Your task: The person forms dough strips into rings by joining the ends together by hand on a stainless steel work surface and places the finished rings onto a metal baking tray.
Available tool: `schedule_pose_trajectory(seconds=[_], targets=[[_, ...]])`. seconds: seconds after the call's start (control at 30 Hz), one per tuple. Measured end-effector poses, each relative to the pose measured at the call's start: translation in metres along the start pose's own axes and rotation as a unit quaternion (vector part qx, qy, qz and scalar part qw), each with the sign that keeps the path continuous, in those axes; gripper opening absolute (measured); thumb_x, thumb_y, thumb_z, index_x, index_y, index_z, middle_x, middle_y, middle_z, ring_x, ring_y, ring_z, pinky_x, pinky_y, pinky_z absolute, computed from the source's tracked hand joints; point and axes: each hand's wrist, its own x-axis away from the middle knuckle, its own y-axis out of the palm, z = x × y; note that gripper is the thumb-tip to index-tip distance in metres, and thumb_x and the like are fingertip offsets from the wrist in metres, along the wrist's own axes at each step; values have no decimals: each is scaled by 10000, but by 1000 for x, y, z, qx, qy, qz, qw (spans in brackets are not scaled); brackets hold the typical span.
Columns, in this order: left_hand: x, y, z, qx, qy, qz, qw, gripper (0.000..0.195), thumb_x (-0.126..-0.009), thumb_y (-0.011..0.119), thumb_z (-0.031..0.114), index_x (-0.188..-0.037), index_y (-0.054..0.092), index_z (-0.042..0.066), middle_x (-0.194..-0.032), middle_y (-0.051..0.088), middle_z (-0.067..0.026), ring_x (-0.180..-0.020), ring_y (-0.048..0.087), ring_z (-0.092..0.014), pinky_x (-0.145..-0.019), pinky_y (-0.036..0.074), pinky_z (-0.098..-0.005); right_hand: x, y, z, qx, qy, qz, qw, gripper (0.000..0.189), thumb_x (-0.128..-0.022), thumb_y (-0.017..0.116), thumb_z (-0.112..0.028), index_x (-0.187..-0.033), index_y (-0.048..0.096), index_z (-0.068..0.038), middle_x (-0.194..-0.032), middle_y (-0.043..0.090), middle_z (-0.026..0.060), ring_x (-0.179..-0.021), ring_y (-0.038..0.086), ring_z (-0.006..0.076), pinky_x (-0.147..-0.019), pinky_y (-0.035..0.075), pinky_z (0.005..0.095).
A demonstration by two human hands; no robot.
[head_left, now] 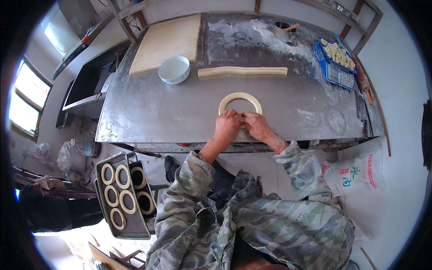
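Note:
A pale dough strip bent into a ring [240, 95] lies on the metal worktable [162, 114] before me. Its near side is covered by my fingers, so the join of the two ends is hidden. My left hand [228, 125] grips the ring's near left part, and my right hand [255, 125] pinches it from the right, fingertips meeting. Beyond the ring lies a straight dough strip [243, 71]. A white bowl [174, 70] stands to its left, by a wide sheet of dough cut into strips [167, 42].
Blue scales [337, 75] bear a heap of dough pieces [339, 55] at the right, beside a rolling pin [363, 79]. A metal pot [282, 33] stands at the back amid flour. Stacked baking trays [130, 226] with several dough rings are lower left. A sack [354, 172] sits right.

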Motion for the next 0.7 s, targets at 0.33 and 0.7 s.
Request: schedule_pose_trajectory(seconds=[0.33, 0.7], targets=[[-6, -10, -3, 28, 21, -74, 997, 123, -786, 697, 143, -896, 745, 115, -909, 666, -51, -914, 652, -293, -784, 530, -434, 11, -10, -15, 51, 101, 106, 988, 229, -859, 730, -199, -1008, 706, -27, -1031, 723, 133, -949, 675, 362, -816, 542, 454], [-2, -8, 7, 57, 26, -26, 998, 155, -780, 706, 135, -924, 743, 93, -924, 687, -77, -917, 651, -305, -803, 533, -434, 7, -3, -9, -64, 191, 77, 977, 344, -844, 777, -208, -1139, 726, -38, -1039, 749, 153, -935, 737, 310, -803, 569, 362]])
